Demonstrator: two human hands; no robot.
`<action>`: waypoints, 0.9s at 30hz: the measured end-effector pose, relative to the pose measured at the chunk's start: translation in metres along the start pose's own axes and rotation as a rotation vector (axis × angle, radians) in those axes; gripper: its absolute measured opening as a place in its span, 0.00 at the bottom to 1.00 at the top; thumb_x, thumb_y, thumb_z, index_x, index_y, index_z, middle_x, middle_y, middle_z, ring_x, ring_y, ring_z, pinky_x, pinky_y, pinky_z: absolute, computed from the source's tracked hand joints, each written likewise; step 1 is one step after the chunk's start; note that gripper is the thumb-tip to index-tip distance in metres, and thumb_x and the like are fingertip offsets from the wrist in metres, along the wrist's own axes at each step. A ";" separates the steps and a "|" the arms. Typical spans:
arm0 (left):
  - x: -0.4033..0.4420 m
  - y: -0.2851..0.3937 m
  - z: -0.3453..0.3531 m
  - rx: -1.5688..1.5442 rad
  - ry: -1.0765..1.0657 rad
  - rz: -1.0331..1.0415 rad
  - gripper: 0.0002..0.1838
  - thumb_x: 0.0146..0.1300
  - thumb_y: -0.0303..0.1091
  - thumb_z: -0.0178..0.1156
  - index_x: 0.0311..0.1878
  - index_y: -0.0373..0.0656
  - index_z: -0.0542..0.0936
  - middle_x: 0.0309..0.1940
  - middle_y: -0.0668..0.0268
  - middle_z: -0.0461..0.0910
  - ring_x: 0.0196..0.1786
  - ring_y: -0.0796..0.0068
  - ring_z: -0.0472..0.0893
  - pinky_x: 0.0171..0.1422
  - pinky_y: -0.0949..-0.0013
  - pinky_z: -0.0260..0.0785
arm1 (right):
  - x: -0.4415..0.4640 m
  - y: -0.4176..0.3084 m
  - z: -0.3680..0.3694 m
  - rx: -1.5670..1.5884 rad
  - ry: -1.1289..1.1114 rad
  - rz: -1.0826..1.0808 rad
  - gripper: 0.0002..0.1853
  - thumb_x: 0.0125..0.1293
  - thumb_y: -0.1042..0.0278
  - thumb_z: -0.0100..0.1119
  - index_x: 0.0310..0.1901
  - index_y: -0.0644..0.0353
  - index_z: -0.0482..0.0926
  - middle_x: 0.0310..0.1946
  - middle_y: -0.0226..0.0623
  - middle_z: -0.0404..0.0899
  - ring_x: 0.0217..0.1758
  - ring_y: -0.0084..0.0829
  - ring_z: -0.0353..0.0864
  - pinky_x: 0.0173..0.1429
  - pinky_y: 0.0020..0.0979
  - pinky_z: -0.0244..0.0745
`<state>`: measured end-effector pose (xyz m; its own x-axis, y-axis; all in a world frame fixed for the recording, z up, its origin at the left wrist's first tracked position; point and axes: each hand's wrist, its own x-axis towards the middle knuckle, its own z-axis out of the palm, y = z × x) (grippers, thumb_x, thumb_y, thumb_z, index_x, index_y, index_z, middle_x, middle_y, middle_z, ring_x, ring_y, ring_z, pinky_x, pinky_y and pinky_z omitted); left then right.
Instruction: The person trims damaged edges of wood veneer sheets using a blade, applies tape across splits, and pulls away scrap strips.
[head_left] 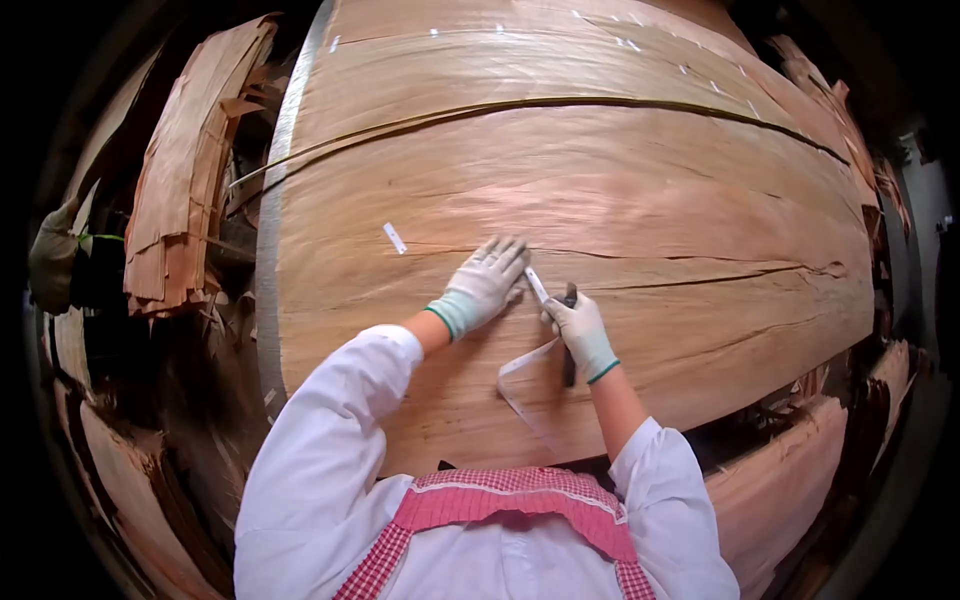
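Note:
A large wood veneer sheet (400, 340) lies in front of me, with a long crack (680, 285) running across it to the right. My left hand (488, 278), in a white glove with a green cuff, lies flat on the sheet with its fingertips at the crack line. Close by, my right hand (580, 328), gloved too, is closed around a slim black tool, perhaps a knife (569, 368). White paper tape (535, 285) stretches between the two hands, and a loose tail trails below the right hand. To the left, a short tape piece (395, 238) sits across the crack line.
A raised dark veneer edge (560, 102) crosses the far part of the stack. Several small tape pieces dot the veneer beyond it. Veneer bundles (185, 170) stand at the left, and another veneer pile (780, 490) is at the lower right.

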<state>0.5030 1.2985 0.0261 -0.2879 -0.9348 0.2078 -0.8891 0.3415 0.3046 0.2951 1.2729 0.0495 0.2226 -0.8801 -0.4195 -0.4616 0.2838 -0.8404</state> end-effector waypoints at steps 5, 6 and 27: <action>0.044 0.018 -0.001 0.125 -0.146 -0.076 0.26 0.69 0.46 0.48 0.64 0.38 0.68 0.66 0.55 0.68 0.71 0.56 0.63 0.79 0.57 0.44 | 0.028 -0.010 -0.079 -0.030 0.108 -0.027 0.09 0.62 0.66 0.60 0.30 0.63 0.79 0.21 0.31 0.79 0.21 0.21 0.74 0.25 0.26 0.67; 0.061 0.027 0.004 0.097 -0.144 -0.105 0.27 0.70 0.46 0.48 0.64 0.38 0.68 0.66 0.55 0.68 0.71 0.56 0.63 0.79 0.57 0.44 | 0.028 -0.009 -0.088 0.151 0.127 0.098 0.09 0.63 0.66 0.60 0.30 0.62 0.79 0.21 0.31 0.79 0.20 0.18 0.72 0.24 0.23 0.65; 0.225 0.173 0.120 0.016 -0.016 0.274 0.24 0.69 0.44 0.48 0.61 0.38 0.71 0.64 0.55 0.70 0.71 0.56 0.61 0.77 0.56 0.48 | 0.098 0.045 -0.266 -0.857 0.257 -0.024 0.14 0.61 0.57 0.60 0.37 0.61 0.79 0.37 0.52 0.81 0.45 0.52 0.80 0.48 0.48 0.74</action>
<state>0.2411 1.1354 0.0138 -0.5241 -0.8090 0.2662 -0.7825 0.5808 0.2245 0.0677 1.0984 0.0619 0.0890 -0.9695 -0.2283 -0.9653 -0.0274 -0.2599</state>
